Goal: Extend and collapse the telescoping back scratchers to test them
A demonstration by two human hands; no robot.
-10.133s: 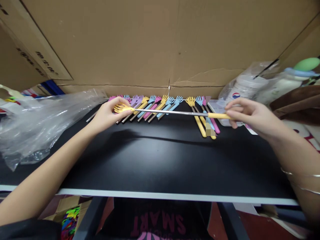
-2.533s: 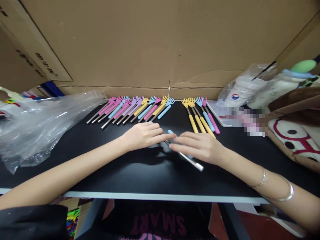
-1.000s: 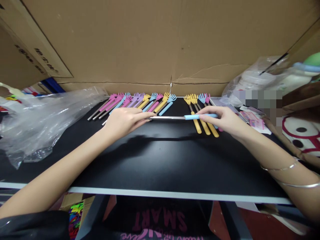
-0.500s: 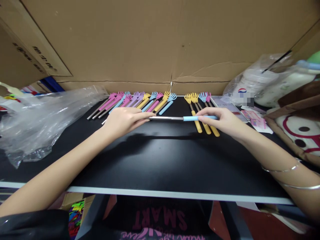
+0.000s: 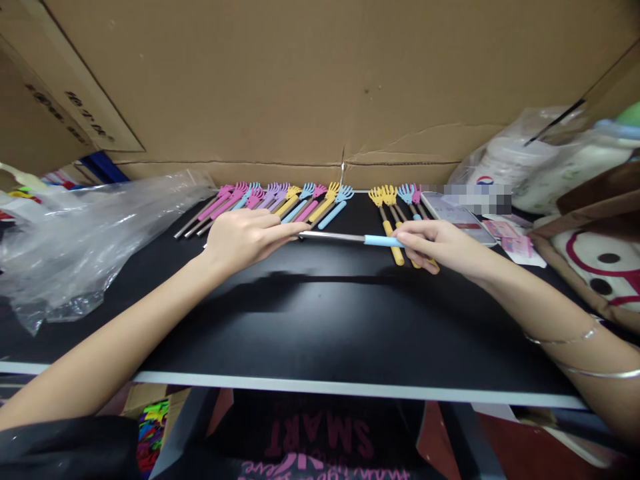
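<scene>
Between my hands, level above the black table (image 5: 320,333), is a back scratcher rod (image 5: 335,235), a shiny metal tube with a light blue grip sleeve; no claw head shows on it. My left hand (image 5: 253,239) pinches the bare metal end, fingertips closed on it. At the other side my right hand (image 5: 425,243) holds the blue sleeve between thumb and fingers, hiding its outer end. Behind the right hand lie several back scratchers (image 5: 393,233) with yellow, blue and pink claws. Another row of back scratchers (image 5: 300,200) in pink, blue, purple and yellow lies beyond my left hand.
A crumpled clear plastic bag (image 5: 95,240) lies on the left. Cardboard (image 5: 280,87) walls off the back. At right are a flat device with a screen (image 5: 457,217), pink papers (image 5: 510,240), a bagged cup (image 5: 515,160) and a brown bag (image 5: 575,233).
My right hand has shifted its fingers along the blue sleeve, now curled under and over its outer end. The rod tilts slightly down to the right. My left hand has hardly moved.
</scene>
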